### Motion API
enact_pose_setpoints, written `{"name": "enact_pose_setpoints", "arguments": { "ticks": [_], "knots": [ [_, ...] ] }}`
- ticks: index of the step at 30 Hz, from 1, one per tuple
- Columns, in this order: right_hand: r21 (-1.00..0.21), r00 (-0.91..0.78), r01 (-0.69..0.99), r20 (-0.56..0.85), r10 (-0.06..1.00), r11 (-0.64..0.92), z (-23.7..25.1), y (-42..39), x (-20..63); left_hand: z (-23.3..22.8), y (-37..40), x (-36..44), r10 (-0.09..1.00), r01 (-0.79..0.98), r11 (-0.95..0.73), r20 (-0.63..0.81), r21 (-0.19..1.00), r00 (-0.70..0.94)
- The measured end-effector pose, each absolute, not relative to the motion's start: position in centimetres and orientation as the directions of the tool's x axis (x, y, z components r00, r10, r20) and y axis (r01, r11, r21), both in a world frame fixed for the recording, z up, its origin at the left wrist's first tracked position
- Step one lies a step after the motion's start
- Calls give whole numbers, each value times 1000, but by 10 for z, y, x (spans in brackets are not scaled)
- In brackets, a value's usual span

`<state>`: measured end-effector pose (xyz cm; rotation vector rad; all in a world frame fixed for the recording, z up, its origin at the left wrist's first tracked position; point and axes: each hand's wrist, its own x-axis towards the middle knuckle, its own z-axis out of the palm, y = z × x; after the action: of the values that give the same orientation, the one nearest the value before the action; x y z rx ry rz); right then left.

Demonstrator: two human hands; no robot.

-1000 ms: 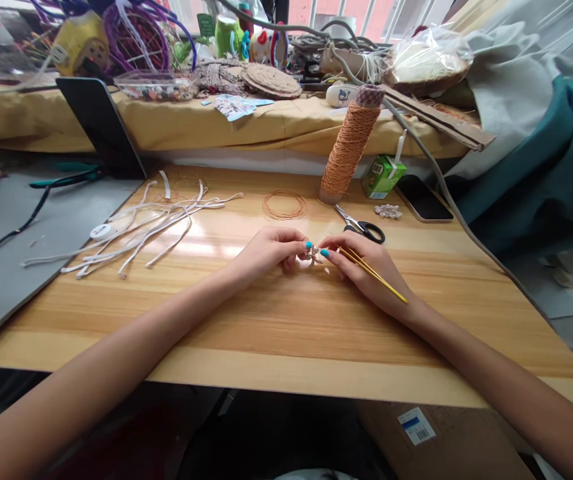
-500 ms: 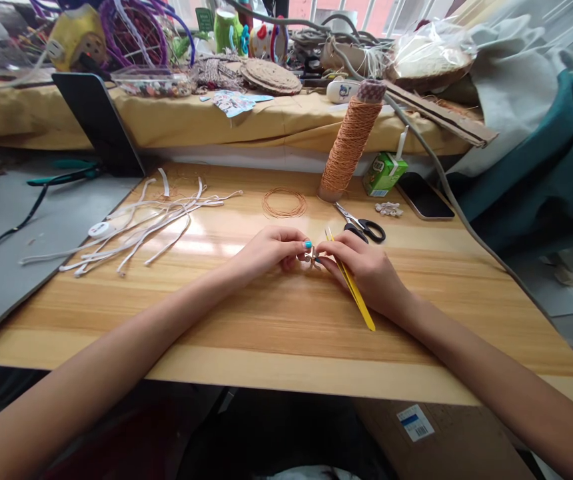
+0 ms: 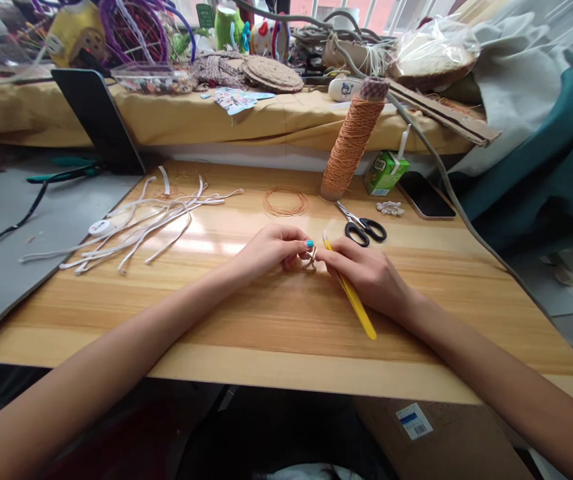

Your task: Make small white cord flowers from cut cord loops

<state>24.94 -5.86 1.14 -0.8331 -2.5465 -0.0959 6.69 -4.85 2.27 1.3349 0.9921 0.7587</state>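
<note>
Between my two hands, over the middle of the table, is a small pale looped piece (image 3: 310, 257), too small to name. My left hand (image 3: 285, 248) pinches it from the left, thumb and index finger together. A pair of yellow tweezers (image 3: 354, 297) lies in my right hand (image 3: 361, 267), held against the palm side with the tips pointing away from me. My right fingertips are close to the pale piece; whether they touch it I cannot tell. Black-handled scissors (image 3: 358, 227) lie just beyond my right hand. A coil of thin orange cord (image 3: 285, 201) rests beyond my left hand.
White cords (image 3: 151, 227) spread over the table's left side. A spool of orange cord (image 3: 351, 147) stands at the back, beside a green drink carton (image 3: 385, 172), small white pieces (image 3: 390, 208) and a phone (image 3: 426, 195). A dark tablet (image 3: 97, 120) leans at the back left.
My right fingers have drawn slightly together and the tweezers have tilted, their yellow end lower and tips further left. My left hand keeps its pinch on the pale piece.
</note>
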Motion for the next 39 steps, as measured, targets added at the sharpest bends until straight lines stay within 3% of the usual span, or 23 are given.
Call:
{"name": "enact_pose_setpoints", "arguments": {
  "ticks": [7, 12, 15, 32, 39],
  "knots": [
    [-341, -508, 606, 529, 680, 718, 9, -55, 247, 20, -45, 66, 910, 92, 114, -141, 989, 390],
    [-559, -453, 611, 333, 827, 560, 17, -54, 246, 22, -47, 66, 909, 98, 115, -145, 989, 391],
    [-647, -477, 573, 235, 847, 503, 19, -54, 245, 23, -47, 66, 910, 119, 108, -147, 987, 389],
    [-593, -494, 603, 247, 834, 533, 18, -55, 244, 21, -47, 66, 904, 180, 59, -129, 982, 408],
    [-600, -510, 584, 254, 822, 547, 19, -54, 243, 11, -45, 65, 907, 241, -104, -8, 965, 422]
  ]
}}
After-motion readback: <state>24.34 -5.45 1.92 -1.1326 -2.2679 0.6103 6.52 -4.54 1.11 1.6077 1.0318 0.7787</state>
